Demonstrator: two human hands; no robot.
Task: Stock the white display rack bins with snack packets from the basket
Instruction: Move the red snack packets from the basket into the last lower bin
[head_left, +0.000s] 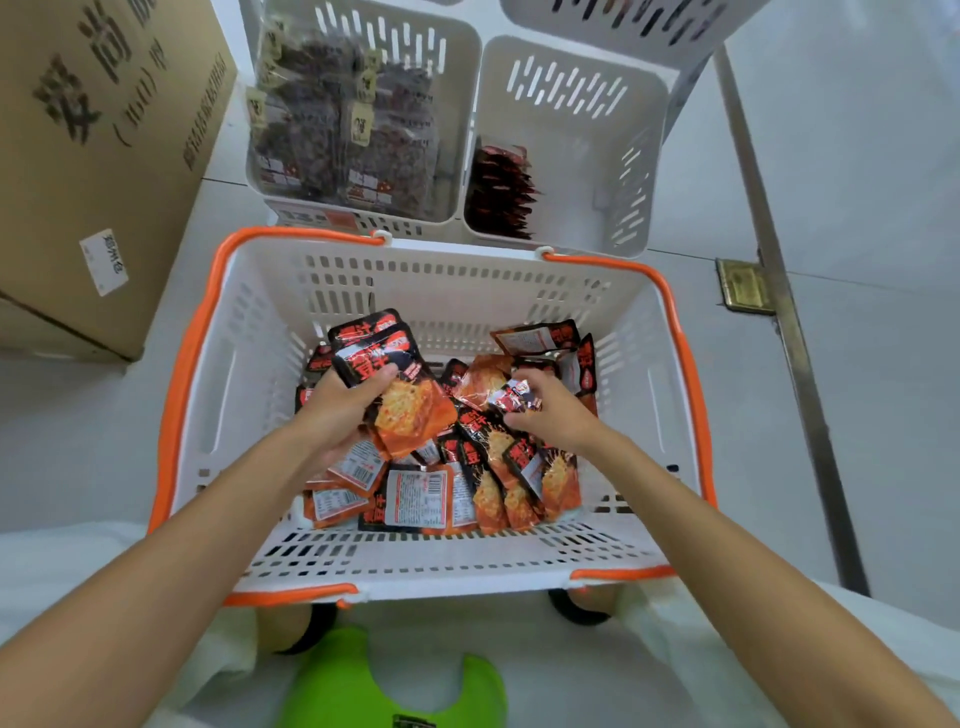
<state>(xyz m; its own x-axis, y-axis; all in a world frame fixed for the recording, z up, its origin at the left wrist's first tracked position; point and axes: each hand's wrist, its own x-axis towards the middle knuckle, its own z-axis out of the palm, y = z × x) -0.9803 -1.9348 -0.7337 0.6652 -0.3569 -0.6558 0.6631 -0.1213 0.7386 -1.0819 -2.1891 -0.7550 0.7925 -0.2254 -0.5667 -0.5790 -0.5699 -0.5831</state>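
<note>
Left hand (340, 410) grips a stack of red-and-black foil snack packets (387, 364) inside the white, orange-rimmed plastic basket (457, 275); right hand (553, 413) pinches one small packet (514, 401). Packet print blurred, unreadable

Both my bare forearms stretched forward and down, angling slightly toward each other. My left hand (340, 410) gripped a stack of packets (402, 405), thumb pressed on top. My right hand (553, 415), knuckles up, pinched one small packet (514, 399) between thumb and fingers.
</note>
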